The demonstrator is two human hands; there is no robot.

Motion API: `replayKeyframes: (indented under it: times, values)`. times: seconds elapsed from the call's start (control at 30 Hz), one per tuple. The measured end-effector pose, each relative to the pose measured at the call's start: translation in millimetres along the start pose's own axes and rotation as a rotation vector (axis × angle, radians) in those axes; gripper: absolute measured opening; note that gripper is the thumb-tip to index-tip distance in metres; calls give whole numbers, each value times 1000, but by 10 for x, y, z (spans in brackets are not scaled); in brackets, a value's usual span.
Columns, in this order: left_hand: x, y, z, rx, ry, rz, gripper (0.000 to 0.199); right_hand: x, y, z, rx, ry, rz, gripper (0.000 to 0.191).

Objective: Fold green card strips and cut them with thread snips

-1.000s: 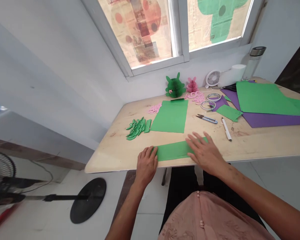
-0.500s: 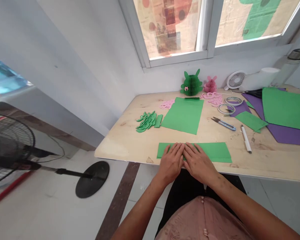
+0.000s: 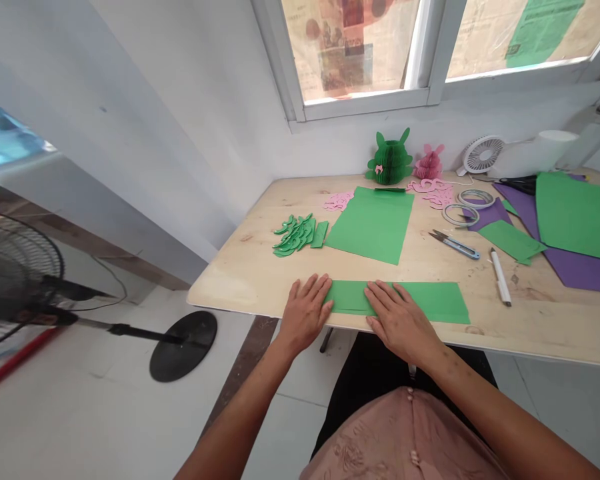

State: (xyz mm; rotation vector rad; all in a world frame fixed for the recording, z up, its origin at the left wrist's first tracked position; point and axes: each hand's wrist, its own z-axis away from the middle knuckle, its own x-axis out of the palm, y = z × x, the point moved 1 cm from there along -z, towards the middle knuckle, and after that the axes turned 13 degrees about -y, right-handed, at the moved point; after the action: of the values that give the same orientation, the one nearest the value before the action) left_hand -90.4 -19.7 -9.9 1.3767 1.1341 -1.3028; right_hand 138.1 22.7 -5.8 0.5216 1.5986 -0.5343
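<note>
A folded strip of green paper (image 3: 433, 301) lies along the front edge of the table. My left hand (image 3: 306, 310) rests flat over its left end, fingers stretched out. Near the strip's middle, my right hand (image 3: 400, 319) presses down with its fingers extended. Neither hand grips anything. Beyond the strip lies a larger green sheet (image 3: 373, 227). To its left are a small green rectangle (image 3: 319, 235) and a pile of green paper cutouts (image 3: 296, 235).
At the right are thread snips (image 3: 455, 245), a white pen (image 3: 501, 277), tape rolls (image 3: 460, 215) and green sheets (image 3: 580, 213) over purple paper (image 3: 585, 270). Green (image 3: 390, 162) and pink (image 3: 429, 163) paper figures stand by the wall near a small fan (image 3: 484, 155). A floor fan (image 3: 20, 280) stands left.
My left hand has slid left along the strip to its left end, away from my right hand. The right hand stays near the middle. The view has shifted slightly.
</note>
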Motion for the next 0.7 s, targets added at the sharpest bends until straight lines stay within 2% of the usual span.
replayKeyframes:
  times: [0.2,0.4,0.7]
  values:
    - [52,-127,-5,-96,39,43,44,-25,2,12,-3,-29,20,49]
    - [149,-200,56,-141,247,299,44,-34,-11,18,8,-42,46,50]
    - [127,-287,213,8,278,418,37,-9,9,19,-4,-8,69,49]
